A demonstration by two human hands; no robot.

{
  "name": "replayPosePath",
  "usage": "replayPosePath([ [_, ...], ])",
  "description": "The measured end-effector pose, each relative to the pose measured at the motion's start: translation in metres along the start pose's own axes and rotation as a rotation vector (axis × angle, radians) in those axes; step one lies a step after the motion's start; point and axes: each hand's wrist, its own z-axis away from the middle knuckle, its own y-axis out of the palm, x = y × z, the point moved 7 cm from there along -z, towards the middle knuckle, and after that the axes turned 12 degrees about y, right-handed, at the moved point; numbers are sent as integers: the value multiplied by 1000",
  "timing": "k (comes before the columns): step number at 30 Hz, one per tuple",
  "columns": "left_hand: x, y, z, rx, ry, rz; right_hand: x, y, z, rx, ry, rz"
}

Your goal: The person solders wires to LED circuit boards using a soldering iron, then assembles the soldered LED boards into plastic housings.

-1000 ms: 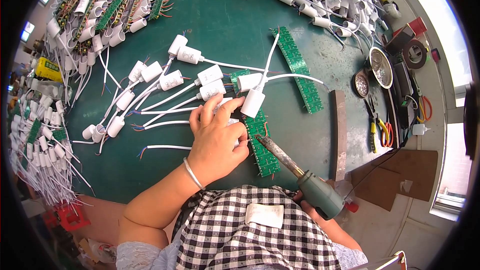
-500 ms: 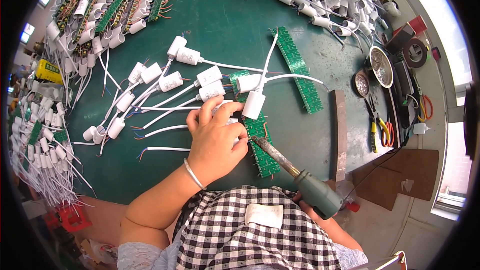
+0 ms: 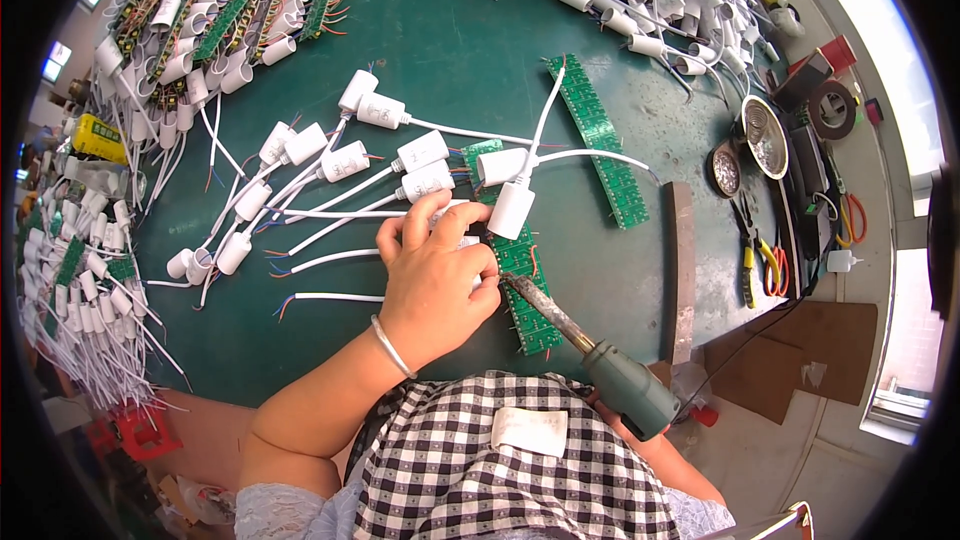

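Note:
My left hand [image 3: 437,275] is bent over a green circuit board strip [image 3: 530,323]. Its thumb and fingers close around a white cylindrical cap, mostly hidden under them, at the strip's left edge. From the lower right, a soldering iron [image 3: 622,380] with a dark green handle reaches in; its tip meets the strip beside my left thumb and fingertips. My right hand [image 3: 610,418] grips the iron, largely hidden behind the handle. Across the strip's upper part lie a white cap with a cable [image 3: 512,210] and another white cap [image 3: 500,166]. More capped cables [image 3: 422,152] spread to the left.
Another green board strip [image 3: 600,145] lies to the right, near a metal bar [image 3: 679,270]. Beyond are a metal bowl [image 3: 763,137], a small dish [image 3: 723,168], pliers [image 3: 746,260] and scissors [image 3: 775,265]. Heaped white caps [image 3: 640,0] and wired boards [image 3: 240,15] fill the far corners.

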Motion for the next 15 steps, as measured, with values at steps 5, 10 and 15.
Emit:
replayPosePath([
  [5,1,0,3,5,-10,-13,36,-2,-11,145,95,-35],
  [10,-1,2,-2,18,-4,5,33,-7,-3,8,54,-105],
  [15,-1,3,-4,17,5,-8,26,-9,-5,8,72,-57],
])
